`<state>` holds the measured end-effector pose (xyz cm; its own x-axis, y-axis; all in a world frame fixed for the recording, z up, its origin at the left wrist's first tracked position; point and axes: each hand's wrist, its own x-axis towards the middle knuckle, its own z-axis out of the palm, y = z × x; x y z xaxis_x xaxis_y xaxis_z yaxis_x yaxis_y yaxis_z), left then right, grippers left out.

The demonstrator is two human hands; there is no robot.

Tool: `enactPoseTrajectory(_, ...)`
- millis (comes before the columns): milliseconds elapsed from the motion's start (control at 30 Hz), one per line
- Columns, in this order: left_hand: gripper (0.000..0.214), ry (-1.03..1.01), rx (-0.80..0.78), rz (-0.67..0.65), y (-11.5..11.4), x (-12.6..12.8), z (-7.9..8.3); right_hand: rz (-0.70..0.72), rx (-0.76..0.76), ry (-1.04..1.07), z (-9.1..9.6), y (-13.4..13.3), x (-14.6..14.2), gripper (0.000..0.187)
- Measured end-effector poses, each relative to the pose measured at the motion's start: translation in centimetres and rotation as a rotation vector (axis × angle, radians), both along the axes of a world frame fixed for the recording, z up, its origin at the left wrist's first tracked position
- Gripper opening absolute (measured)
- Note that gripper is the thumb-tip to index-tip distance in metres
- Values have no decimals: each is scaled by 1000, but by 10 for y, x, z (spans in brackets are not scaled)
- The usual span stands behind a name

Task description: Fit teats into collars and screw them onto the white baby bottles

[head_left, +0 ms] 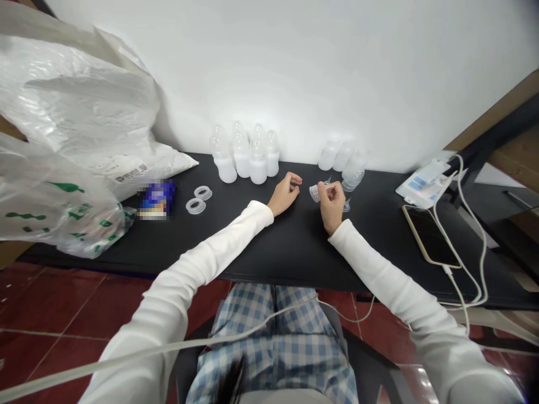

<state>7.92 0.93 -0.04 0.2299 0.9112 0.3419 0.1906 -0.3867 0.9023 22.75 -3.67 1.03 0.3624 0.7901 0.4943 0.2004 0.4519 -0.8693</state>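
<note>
My right hand point(332, 205) pinches a small clear threaded plastic piece point(314, 193), its ribbed end facing left; the fingers cover the rest. My left hand point(285, 193) is a little to its left, fingers apart and slightly bent, with nothing in them. Beside the right hand lies a clear bottle nipple point(346, 206), partly hidden, and another clear piece point(328, 180) shows behind the fingers. Several translucent domed covers point(343, 157) stand behind that hand. Two white screw rings point(196, 206) lie left of my left hand. Assembled baby bottles point(258, 163) stand upright near the wall.
On the left, large white plastic bags point(76, 106) lean over the black table point(269, 252), with a blue packet point(158, 197) in front. To the right are a phone point(432, 235), a white-and-blue packet point(425, 182) and a white cable point(484, 247). A cable crosses my lap.
</note>
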Motion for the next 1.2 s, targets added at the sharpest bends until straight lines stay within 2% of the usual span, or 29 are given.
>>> enactPoseTrajectory(100, 23, -12, -12, 44, 30, 26, -1, -75, 8, 12, -1, 2, 3, 49)
enactPoseTrajectory(267, 45, 19, -49, 152, 79, 75, 6, -154, 15, 29, -1, 4, 9, 47)
enactPoseTrajectory(400, 46, 121, -46, 172, 100, 97, 13, -195, 29, 59, 1, 3, 10, 46)
enactPoseTrajectory(533, 37, 239, -20, 203, 103, 106, 13, -166, 28, 73, 1, 4, 10, 47)
enactPoseTrajectory(667, 20, 210, 9, 180, 97, 98, 2, -161, 18, 65, 0, 5, 10, 49)
enactPoseTrajectory(833, 27, 86, -10, 133, 92, 77, -7, -113, 46, 70, 0, 4, 10, 50)
enactPoseTrajectory(1000, 37, 93, -78, 104, 97, 85, 5, -117, 39, 51, 1, 3, 10, 50)
enactPoseTrajectory(1200, 38, 266, -55, 166, 100, 107, 17, -140, 17, 68, -1, 4, 11, 51)
